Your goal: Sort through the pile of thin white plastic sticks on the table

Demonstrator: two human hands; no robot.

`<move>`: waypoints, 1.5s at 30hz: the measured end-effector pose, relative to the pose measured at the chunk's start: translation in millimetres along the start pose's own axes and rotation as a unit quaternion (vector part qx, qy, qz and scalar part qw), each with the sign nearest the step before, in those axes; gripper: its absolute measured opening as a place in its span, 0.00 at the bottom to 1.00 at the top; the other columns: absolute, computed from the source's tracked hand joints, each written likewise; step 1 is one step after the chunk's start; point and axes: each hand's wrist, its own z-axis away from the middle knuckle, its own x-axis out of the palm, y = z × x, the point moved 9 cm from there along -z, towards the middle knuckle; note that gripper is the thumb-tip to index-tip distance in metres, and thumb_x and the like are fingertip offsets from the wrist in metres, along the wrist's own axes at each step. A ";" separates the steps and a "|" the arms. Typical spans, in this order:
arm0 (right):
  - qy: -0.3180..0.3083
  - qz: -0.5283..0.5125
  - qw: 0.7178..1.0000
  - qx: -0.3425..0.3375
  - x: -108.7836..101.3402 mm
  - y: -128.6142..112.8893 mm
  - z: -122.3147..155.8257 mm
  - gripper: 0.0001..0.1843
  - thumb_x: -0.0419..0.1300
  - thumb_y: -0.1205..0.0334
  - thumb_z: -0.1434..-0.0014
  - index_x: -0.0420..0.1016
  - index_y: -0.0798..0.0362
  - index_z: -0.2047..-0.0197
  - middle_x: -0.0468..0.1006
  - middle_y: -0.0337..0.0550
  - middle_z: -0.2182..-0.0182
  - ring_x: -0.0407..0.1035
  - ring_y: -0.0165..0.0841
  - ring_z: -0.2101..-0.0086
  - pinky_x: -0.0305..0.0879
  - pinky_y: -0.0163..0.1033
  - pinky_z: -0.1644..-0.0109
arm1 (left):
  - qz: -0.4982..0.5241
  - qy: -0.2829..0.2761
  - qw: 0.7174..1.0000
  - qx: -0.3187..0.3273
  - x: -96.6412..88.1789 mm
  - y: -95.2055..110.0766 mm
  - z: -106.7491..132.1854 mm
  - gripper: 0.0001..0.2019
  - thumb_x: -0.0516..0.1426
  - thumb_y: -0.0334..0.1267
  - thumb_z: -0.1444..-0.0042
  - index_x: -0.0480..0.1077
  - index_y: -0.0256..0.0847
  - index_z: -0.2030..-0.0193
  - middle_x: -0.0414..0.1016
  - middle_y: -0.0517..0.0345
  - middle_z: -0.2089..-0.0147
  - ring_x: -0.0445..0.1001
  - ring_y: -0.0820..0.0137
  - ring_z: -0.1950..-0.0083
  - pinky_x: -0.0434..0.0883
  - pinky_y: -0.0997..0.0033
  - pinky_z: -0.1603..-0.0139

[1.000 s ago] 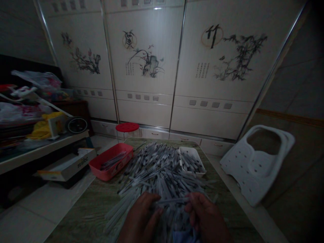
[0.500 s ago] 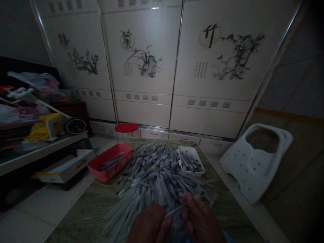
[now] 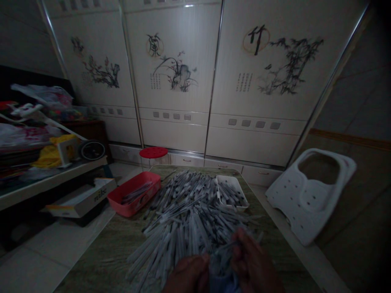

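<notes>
A big heap of thin grey-white pen-like sticks (image 3: 189, 211) covers a low greenish table (image 3: 116, 244). My left hand (image 3: 187, 276) sits at the near edge of the heap, fingers curled, low in the frame. My right hand (image 3: 252, 264) is beside it, fingers closed on a thin stick (image 3: 227, 245) lifted from the heap. Something pale blue (image 3: 221, 283) lies between my hands at the bottom edge. What the left hand holds is hidden in the dim light.
A red tray (image 3: 134, 193) with several sticks stands at the table's left edge, and a white tray (image 3: 230, 191) holds more at the back right. A red stool (image 3: 153, 153), a white plastic seat (image 3: 311, 191), a cluttered shelf (image 3: 45, 138) and wardrobe doors (image 3: 214, 81) surround the table.
Both hands have drawn back toward me and lower in the frame. The stick held across both hands a second ago is now pinched mainly by my right hand.
</notes>
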 end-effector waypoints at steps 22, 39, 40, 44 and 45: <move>0.016 0.038 0.998 -0.039 5.1 -10.3 8.6 0.26 0.76 0.43 0.49 0.79 0.53 0.57 0.85 0.41 0.71 0.67 0.27 0.77 0.58 0.28 0.78 | -0.115 0.177 0.975 0.066 -72.6 23.6 -4.0 0.13 0.61 0.48 0.39 0.77 0.43 0.54 0.81 0.55 0.60 0.78 0.62 0.58 0.71 0.66 0.57; -0.125 0.055 0.986 0.091 56.4 58.0 22.7 0.35 0.68 0.27 0.46 0.80 0.54 0.61 0.86 0.46 0.72 0.72 0.29 0.82 0.56 0.29 0.82 | 0.333 0.025 0.943 -0.011 -4.7 -7.1 -10.2 0.21 0.67 0.56 0.41 0.78 0.40 0.51 0.81 0.55 0.64 0.78 0.67 0.67 0.73 0.68 0.64; -0.108 0.081 0.986 0.099 50.6 58.2 21.3 0.35 0.65 0.25 0.44 0.79 0.54 0.63 0.84 0.44 0.74 0.69 0.28 0.83 0.54 0.29 0.82 | 0.322 0.059 0.945 -0.015 -13.2 -8.0 -9.6 0.21 0.68 0.54 0.42 0.79 0.39 0.53 0.82 0.54 0.63 0.79 0.66 0.63 0.74 0.68 0.61; -0.099 0.207 0.971 0.070 40.3 56.0 17.9 0.37 0.54 0.23 0.38 0.75 0.51 0.71 0.72 0.36 0.84 0.59 0.25 0.85 0.50 0.31 0.80 | 0.294 0.126 0.947 -0.025 -28.7 -8.1 -7.7 0.20 0.72 0.50 0.47 0.81 0.37 0.56 0.84 0.52 0.60 0.81 0.66 0.60 0.75 0.71 0.59; -0.110 0.228 0.966 0.048 42.0 54.2 18.0 0.38 0.53 0.22 0.39 0.74 0.50 0.72 0.69 0.35 0.85 0.57 0.25 0.84 0.50 0.32 0.79 | 0.297 0.126 0.946 -0.023 -28.4 -7.0 -7.8 0.19 0.73 0.49 0.47 0.81 0.38 0.56 0.84 0.53 0.60 0.81 0.67 0.61 0.75 0.71 0.60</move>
